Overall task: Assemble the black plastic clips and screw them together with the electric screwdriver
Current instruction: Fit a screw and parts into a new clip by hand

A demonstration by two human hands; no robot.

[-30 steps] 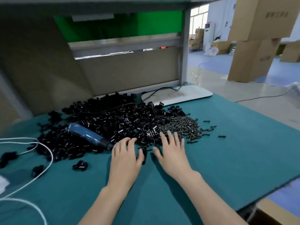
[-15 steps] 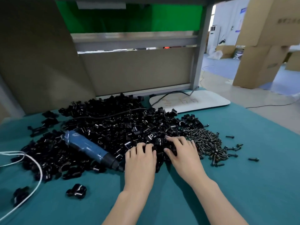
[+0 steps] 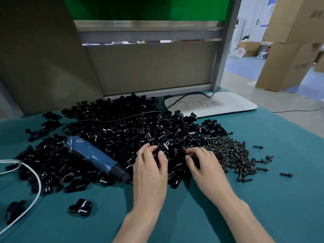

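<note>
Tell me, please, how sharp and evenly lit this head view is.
Head view: black clips fairly sharp, with small glints; soft shadows on the green mat; cardboard boxes at far right smeared; metal post leans, likely wide-angle distortion.

Glossy black clips [image 3: 122,130] surround the fingers [image 3: 148,151]. Left of them, the screwdriver [image 3: 93,153] is blue with a black tip; right, dark grey screws [image 3: 231,151]. Under them, a teal mat [image 3: 263,199].

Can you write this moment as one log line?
stage: picking clips | left hand: pinches clip | right hand: in pile, grip unclear | screwdriver: untouched | screws: heaped right of pile
</note>
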